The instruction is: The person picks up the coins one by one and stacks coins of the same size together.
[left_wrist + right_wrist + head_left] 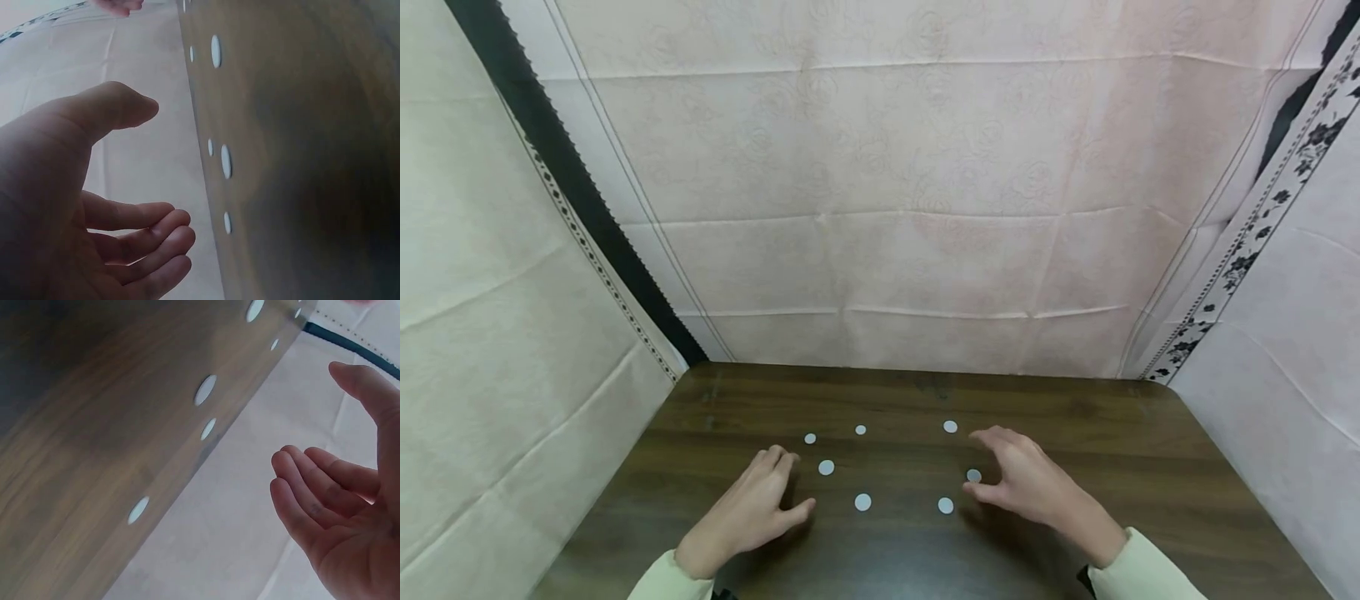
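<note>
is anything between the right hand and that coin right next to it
Nothing visible. The right hand hovers open beside the coin, with only bare table between. The left hand is across the other coins.

Both arms reach forward in pale sleeves. The left hand (752, 504) is palm down, fingers loosely extended and slightly curled, thumb spread to the side, holding nothing. The right hand (1026, 483) hovers likewise, fingers relaxed and gently arched, thumb apart, also unladen.
</note>
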`<action>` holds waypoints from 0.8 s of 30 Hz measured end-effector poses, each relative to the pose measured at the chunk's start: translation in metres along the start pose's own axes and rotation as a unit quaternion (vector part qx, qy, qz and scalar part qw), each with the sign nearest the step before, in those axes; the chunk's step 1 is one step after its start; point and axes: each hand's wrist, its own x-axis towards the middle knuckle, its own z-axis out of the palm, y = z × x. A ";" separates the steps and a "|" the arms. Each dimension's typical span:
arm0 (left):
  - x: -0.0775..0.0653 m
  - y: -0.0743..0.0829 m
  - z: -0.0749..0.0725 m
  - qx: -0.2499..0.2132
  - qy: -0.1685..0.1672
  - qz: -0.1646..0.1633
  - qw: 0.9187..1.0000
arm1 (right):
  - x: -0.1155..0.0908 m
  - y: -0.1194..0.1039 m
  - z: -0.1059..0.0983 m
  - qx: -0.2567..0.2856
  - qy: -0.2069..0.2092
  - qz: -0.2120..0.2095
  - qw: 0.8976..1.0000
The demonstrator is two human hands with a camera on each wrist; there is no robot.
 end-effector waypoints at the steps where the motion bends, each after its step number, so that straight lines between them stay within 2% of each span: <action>1: 0.000 0.001 0.001 -0.005 0.001 0.006 1.000 | 0.003 -0.002 0.001 0.005 -0.007 -0.005 1.000; 9: 0.004 0.008 0.008 -0.017 -0.009 0.058 0.998 | 0.020 -0.018 0.015 0.058 -0.051 -0.025 0.997; 17: 0.010 0.015 0.015 -0.028 -0.005 0.102 0.994 | 0.036 -0.033 0.034 0.066 -0.092 -0.046 0.992; 24: 0.018 0.022 0.018 -0.067 -0.033 0.111 0.991 | 0.046 -0.047 0.052 0.055 -0.112 -0.064 0.990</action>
